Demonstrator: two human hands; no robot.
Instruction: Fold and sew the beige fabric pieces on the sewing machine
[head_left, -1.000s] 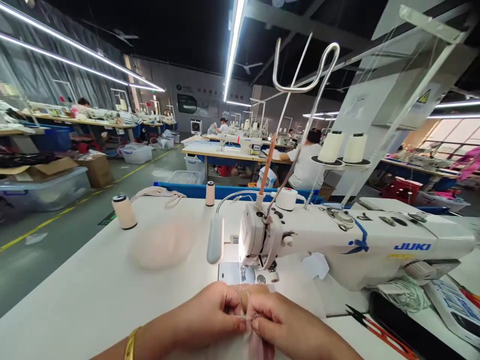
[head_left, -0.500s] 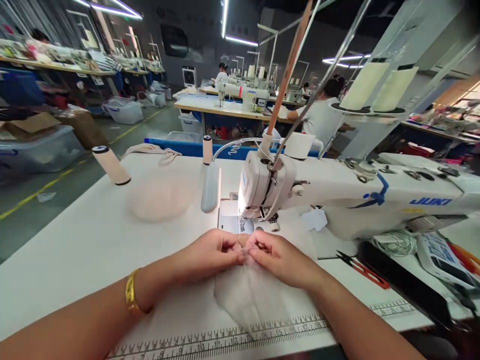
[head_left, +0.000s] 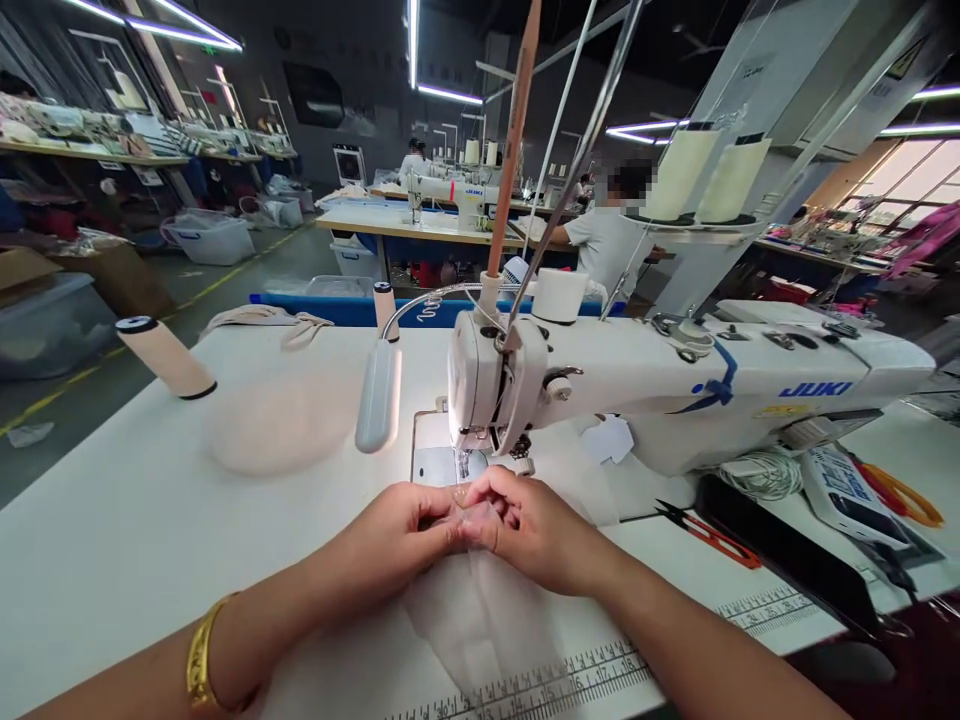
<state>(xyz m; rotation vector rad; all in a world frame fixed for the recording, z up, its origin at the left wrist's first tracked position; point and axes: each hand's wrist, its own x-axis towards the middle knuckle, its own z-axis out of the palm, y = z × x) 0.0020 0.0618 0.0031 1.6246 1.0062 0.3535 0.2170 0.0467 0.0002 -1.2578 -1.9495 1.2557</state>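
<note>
Thin, sheer white fabric hangs from my fingers over the front of the sewing table. My left hand pinches its upper edge from the left, thumb and fingers pressed together. Close beside it, my right hand is closed on the same edge. Both hands are just in front of the needle area of a white JUKI sewing machine. The metal needle plate shows behind my left hand. What lies between the fingertips is partly hidden.
A lamp stands left of the machine head. Cones of thread and a pale round fabric piece lie on the left. To the right are orange thread snips, a black phone and coiled white cable. A printed ruler runs along the front edge.
The camera view has shifted, so the scene sits further left. My right thumb and fingers have changed position on the fabric edge; both hands still hold it.
</note>
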